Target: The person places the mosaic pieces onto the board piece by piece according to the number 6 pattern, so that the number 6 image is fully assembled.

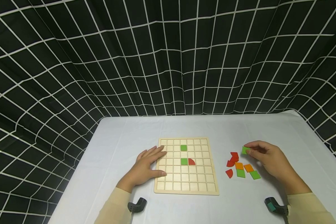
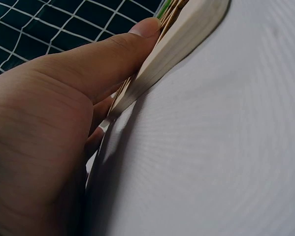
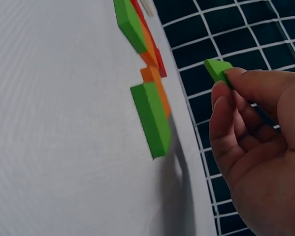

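My left hand [image 1: 144,166] rests on the left edge of a wooden grid board [image 1: 185,186], its fingers spread and its thumb lying over the rim. In the left wrist view the thumb [image 2: 103,64] presses on top of the board's edge [image 2: 162,56]. On the board sit a green square tile [image 1: 183,147] near the top, a second green square tile [image 1: 184,161] by the middle, and a red quarter-circle tile [image 1: 191,161] beside that one. My right hand [image 1: 271,157] pinches a green square tile [image 3: 217,69] between thumb and fingertips, raised off the table.
Loose tiles lie right of the board: several red pieces [image 1: 229,173], two orange squares [image 1: 248,168] and two green squares [image 1: 240,173]. A white cloth [image 1: 123,137] covers the table. Black curtains with a white grid [image 1: 168,62] stand behind and at both sides.
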The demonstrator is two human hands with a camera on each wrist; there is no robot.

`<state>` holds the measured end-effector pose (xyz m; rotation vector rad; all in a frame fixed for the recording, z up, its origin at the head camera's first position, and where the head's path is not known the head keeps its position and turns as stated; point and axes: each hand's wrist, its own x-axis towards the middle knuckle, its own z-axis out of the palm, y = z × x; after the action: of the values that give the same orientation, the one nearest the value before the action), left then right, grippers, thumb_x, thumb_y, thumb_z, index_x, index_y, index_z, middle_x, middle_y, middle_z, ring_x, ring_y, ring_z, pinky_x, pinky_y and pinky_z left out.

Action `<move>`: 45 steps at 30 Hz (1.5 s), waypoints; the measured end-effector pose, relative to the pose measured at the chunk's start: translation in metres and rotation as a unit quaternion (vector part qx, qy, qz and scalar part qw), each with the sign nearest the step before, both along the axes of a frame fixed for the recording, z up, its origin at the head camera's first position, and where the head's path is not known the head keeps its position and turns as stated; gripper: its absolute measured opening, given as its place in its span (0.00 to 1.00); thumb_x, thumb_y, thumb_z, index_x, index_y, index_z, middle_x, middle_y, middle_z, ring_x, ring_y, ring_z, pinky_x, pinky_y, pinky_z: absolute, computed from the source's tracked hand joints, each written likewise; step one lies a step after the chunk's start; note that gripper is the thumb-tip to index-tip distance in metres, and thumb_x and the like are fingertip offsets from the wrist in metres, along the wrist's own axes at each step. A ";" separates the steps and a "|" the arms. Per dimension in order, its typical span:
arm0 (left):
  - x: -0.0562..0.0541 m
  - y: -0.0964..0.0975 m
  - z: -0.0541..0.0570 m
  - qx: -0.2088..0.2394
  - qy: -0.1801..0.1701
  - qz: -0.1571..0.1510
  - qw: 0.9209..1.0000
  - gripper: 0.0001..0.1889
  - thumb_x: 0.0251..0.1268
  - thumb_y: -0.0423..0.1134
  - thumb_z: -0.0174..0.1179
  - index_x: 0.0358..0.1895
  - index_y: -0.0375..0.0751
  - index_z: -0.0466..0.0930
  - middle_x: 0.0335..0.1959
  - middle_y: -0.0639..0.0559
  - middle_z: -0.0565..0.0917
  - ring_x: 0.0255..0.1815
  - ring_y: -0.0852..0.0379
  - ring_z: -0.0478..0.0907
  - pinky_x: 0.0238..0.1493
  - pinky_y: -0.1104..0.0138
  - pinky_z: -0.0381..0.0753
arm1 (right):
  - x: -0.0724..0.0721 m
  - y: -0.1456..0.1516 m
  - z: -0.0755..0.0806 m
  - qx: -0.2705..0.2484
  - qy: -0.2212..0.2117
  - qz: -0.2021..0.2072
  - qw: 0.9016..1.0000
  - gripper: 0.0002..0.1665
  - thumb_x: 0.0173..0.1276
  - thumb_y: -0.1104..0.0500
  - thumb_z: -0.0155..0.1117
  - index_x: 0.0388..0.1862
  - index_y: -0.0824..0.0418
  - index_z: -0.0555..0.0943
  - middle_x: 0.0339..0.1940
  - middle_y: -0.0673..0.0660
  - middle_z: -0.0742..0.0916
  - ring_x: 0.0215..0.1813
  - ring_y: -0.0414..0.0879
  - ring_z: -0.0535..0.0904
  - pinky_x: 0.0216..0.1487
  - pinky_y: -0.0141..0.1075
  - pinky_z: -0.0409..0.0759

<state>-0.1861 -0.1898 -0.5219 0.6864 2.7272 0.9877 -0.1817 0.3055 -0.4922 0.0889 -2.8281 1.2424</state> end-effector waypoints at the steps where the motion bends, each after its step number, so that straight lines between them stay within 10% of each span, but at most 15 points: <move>1: 0.000 0.000 0.000 0.000 0.000 0.000 1.000 0.46 0.64 0.61 0.77 0.83 0.52 0.72 0.88 0.58 0.58 0.89 0.50 0.47 0.85 0.46 0.34 | 0.000 -0.001 0.001 -0.002 0.000 0.001 1.000 0.15 0.83 0.53 0.69 0.60 0.58 0.89 0.55 0.60 0.89 0.48 0.48 0.81 0.42 0.24 0.81; 45: -0.001 -0.001 -0.003 0.007 0.004 0.002 1.000 0.46 0.63 0.61 0.77 0.83 0.54 0.72 0.88 0.59 0.59 0.88 0.52 0.48 0.85 0.47 0.34 | 0.021 -0.074 0.025 -0.162 -0.041 0.105 0.980 0.10 0.78 0.61 0.73 0.53 0.64 0.88 0.39 0.60 0.90 0.40 0.57 0.89 0.38 0.39 0.87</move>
<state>-0.1867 -0.1906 -0.5244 0.6880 2.7321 1.0081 -0.1604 0.2316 -0.4672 0.3351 -2.6932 1.7735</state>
